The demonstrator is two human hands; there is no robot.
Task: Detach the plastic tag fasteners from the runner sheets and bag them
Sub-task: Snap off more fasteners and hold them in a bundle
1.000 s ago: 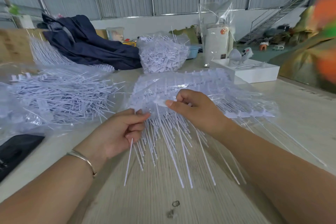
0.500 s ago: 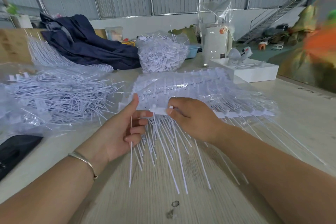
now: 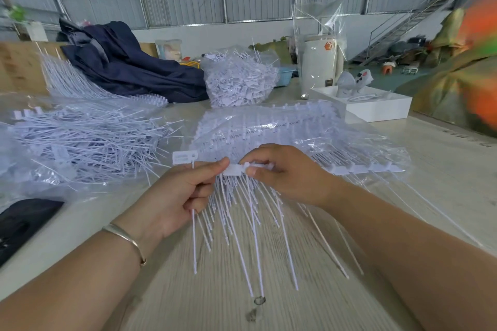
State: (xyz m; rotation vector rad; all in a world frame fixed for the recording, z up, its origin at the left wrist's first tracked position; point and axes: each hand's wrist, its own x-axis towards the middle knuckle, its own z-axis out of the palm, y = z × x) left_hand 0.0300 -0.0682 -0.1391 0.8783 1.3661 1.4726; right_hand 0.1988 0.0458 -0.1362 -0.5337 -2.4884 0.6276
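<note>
Pinching the runner strip [image 3: 363,168] at its left end, the right hand [image 3: 285,172] is curling thumb and forefinger round the white bar, while the left hand [image 3: 174,193] is closing its fingers round one loose fastener [image 3: 194,239] and its thumb is meeting the next tag head [image 3: 233,170] on the strip. The strip is lying just in front of a clear bag of runner sheets [image 3: 282,126] on the wooden table [image 3: 215,309], its thin tails fanning toward the person. Judging the step: snapping off the end fastener; it is probably going best with the right hand bracing close to the joint and the left twisting the head sideways, not pulling on the tail, which looks likely to bend. Counting: two hands, one strip in hand, one freed fastener held; tails too many and too blurred to count. A heap of loose fasteners [image 3: 80,142] is lying on plastic to the left, a stuffed bag of tags [image 3: 239,80] behind, one white box [image 3: 376,110] at the right, one dark cloth [image 3: 129,67] at the back
</note>
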